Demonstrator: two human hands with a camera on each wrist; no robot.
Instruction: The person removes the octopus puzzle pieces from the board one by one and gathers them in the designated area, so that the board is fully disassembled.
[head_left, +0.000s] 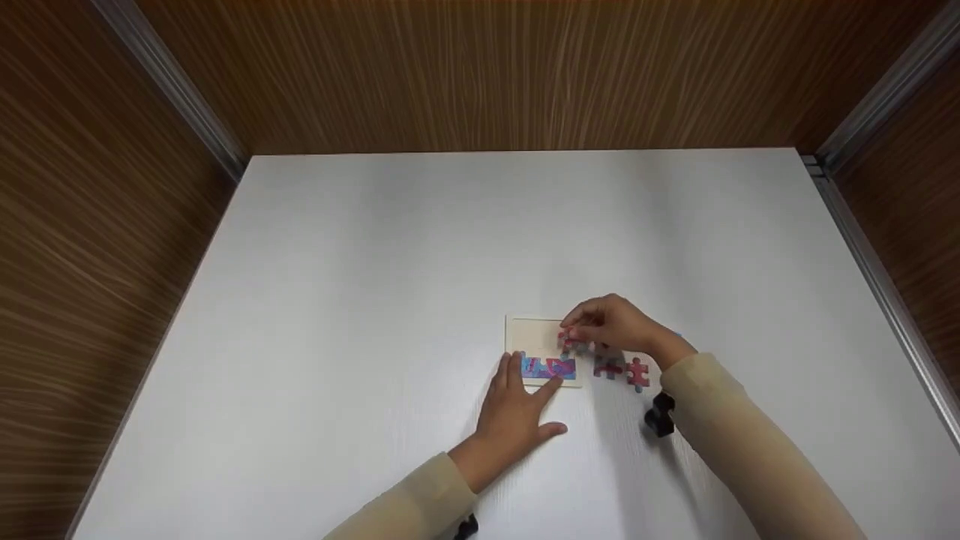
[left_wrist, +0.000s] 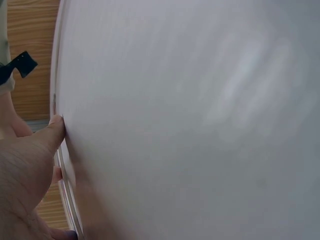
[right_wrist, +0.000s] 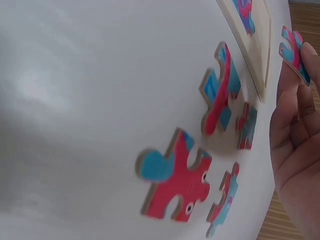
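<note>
Left hand (head_left: 514, 414): the fingers are spread, with tips on the left and lower parts of the puzzle board (head_left: 534, 335).
Fitted pieces (head_left: 550, 368): they lie along the lower side of the board.
Held piece (right_wrist: 295, 56): it is tilted, at the board's right side; I cannot tell if it touches.
Right hand (head_left: 621, 324): thumb and fingers pinch this piece.
Loose pieces (head_left: 637, 371): four lie flat on the white table (head_left: 337, 300).

tray (head_left: 534, 331): on table (head_left: 337, 300) | loose pieces (head_left: 637, 372): right of tray
</note>
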